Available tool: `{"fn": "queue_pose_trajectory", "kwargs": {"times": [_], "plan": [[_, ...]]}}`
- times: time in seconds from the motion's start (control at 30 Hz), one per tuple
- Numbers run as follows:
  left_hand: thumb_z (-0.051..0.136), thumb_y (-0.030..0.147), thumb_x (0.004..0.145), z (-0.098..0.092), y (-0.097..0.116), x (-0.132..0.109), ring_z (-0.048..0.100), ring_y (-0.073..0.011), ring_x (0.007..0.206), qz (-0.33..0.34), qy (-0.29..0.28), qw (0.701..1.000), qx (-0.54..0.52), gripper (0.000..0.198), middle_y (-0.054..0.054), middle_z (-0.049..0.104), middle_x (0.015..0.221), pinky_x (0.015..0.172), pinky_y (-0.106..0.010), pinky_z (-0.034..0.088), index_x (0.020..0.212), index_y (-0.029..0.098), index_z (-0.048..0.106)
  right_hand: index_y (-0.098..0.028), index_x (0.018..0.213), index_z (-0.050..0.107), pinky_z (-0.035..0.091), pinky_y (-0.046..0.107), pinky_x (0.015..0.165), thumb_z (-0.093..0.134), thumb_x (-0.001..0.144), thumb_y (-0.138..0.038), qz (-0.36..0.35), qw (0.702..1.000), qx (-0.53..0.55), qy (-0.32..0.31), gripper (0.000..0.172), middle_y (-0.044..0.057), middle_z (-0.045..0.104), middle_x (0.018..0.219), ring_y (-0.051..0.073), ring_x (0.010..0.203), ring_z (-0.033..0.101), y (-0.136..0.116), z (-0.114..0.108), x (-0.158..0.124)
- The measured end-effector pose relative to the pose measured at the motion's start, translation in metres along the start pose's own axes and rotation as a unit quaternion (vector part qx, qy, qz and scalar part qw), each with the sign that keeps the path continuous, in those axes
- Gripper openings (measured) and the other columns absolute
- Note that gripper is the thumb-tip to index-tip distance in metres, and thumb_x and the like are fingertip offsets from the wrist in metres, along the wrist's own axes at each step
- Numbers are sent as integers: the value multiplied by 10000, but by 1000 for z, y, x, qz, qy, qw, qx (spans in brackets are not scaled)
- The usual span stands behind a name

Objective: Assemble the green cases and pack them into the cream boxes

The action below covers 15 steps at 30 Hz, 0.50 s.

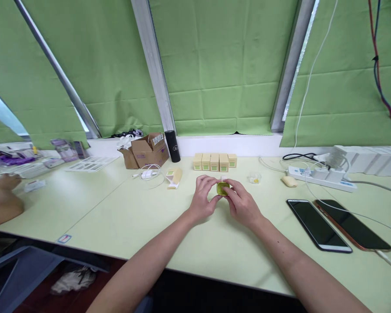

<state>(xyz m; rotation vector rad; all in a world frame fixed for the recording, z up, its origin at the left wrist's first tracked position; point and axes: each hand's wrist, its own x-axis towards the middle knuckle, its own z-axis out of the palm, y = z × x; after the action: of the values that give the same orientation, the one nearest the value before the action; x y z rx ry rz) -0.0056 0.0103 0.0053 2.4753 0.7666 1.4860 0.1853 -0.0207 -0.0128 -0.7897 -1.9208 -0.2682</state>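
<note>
My left hand [202,199] and my right hand [244,203] meet above the table, both closed on a small green square-faced object [222,188]. The left fingers grip its left side, while a finger of my right hand lies across its face. Its exact kind is not clear, and the fingers cover part of it. A little white piece shows just behind it. Beyond my hands stands a row of small tan boxes [214,162] with green labels. An opened tan carton [173,178] lies to the left, and a small clear plastic piece with yellow inside [254,178] lies to the right.
Two phones [318,224] lie at the right, with a power strip [321,177], cables and a beige case [289,181] behind them. A cardboard box [150,150], black bottle [172,146] and white charger [147,174] are at back left. Another person's arm [1,202] rests far left.
</note>
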Motion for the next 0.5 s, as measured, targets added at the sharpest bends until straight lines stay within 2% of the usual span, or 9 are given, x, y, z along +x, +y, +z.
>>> {"fn": "queue_pose_trajectory", "kwargs": {"times": [0.3, 0.5], "plan": [[663, 251, 940, 0, 0, -1, 468, -290, 1217, 2, 5, 1000, 4, 359, -113, 637, 1205, 1051, -520, 467, 1294, 241, 608, -283, 1416, 527, 651, 515, 905, 431, 1020, -118, 4, 1000, 25, 4, 440, 157, 586, 1371, 315, 1276, 600, 0, 1, 2], [669, 262, 939, 0, 1, 0, 476, -291, 1215, -4, 7, 1000, 4, 352, -113, 638, 1201, 1048, -518, 472, 1284, 238, 610, -276, 1393, 542, 615, 529, 988, 473, 1012, -111, -5, 1000, 26, 16, 422, 148, 594, 1389, 304, 1265, 618, 2, 0, 0]]}}
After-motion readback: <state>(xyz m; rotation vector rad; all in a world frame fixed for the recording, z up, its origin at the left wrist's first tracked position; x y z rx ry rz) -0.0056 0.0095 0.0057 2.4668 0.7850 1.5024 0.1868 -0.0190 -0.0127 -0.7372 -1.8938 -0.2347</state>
